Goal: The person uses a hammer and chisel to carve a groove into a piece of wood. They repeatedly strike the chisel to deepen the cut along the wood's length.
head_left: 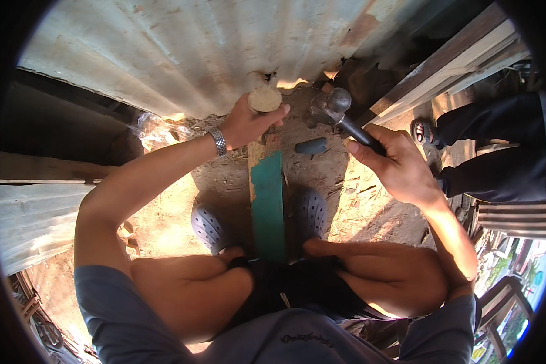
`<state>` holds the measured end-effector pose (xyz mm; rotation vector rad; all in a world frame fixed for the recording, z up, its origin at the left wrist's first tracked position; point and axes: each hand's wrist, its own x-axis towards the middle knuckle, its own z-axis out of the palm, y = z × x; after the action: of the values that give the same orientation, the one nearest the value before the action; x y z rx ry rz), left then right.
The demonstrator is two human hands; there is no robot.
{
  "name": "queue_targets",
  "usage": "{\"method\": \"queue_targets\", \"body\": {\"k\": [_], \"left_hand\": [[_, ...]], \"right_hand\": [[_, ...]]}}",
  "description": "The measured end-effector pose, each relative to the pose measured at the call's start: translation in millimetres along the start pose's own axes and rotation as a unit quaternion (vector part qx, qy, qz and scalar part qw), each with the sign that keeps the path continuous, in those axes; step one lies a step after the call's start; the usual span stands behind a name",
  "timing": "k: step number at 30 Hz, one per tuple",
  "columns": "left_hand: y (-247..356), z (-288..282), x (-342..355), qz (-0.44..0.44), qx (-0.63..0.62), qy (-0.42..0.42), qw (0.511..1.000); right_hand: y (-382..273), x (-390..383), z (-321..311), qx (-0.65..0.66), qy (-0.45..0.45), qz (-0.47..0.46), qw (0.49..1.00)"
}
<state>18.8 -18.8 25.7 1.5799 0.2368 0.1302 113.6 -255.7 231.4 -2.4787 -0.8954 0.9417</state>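
**A right hand (403,161) grips a dark metal hammer with a black handle (349,125) while a left hand (247,123) holds a pale, round-faced block (264,99)**

The person sits with knees spread, a narrow wooden plank painted green (268,197) running away between the feet. Its paint stops short of the far end, where bare brown wood shows.

The left hand is closed around the block, thumb on the right side, the flat round face turned up toward the camera. The block is over the far end of the plank; whether it touches the wood cannot be told, since the hand covers that part. A silver metal-link watch (217,141) circles the left wrist.

The right hand is wrapped around the hammer's handle, thumb lying along it. The hammer's head points up and to the left, to the right of the block and apart from it.

On the brown earth ground (224,179), just right of the plank, lies a small dark grey piece (310,146). Two pale lavender clogs with round holes (206,228) stand on either side of the plank. Beyond the hands is a weathered corrugated metal sheet (182,54), with crumpled clear plastic (155,130) near its lower edge. At the right, another person's dark trousers (488,124) and strapped sandal (423,131) show.
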Motion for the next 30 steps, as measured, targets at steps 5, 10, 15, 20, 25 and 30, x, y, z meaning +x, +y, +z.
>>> {"method": "queue_targets", "body": {"k": [5,10,15,20,25,30], "left_hand": [[0.9,3.1,7.6,0.013,-0.009,-0.013,1.0],[3.0,4.5,6.7,-0.001,0.005,-0.011,1.0],[0.9,9.5,11.8,0.014,-0.011,-0.02,1.0],[3.9,8.7,4.7,-0.014,0.008,-0.021,1.0],[2.4,8.3,13.4,0.011,-0.003,-0.029,1.0],[1.3,11.1,7.2,0.008,-0.007,-0.033,0.999]], "right_hand": [[-2.1,0.9,5.5,0.043,0.102,-0.079,0.991],[-17.1,16.6,22.7,0.27,0.15,-0.145,0.94],[-8.7,39.0,31.1,0.057,0.075,-0.107,0.99],[-25.5,34.3,14.4,0.055,0.09,-0.087,0.991],[-19.1,43.3,26.2,0.117,0.121,-0.111,0.979],[-27.3,54.4,11.9,-0.015,0.034,0.002,0.999]]}}
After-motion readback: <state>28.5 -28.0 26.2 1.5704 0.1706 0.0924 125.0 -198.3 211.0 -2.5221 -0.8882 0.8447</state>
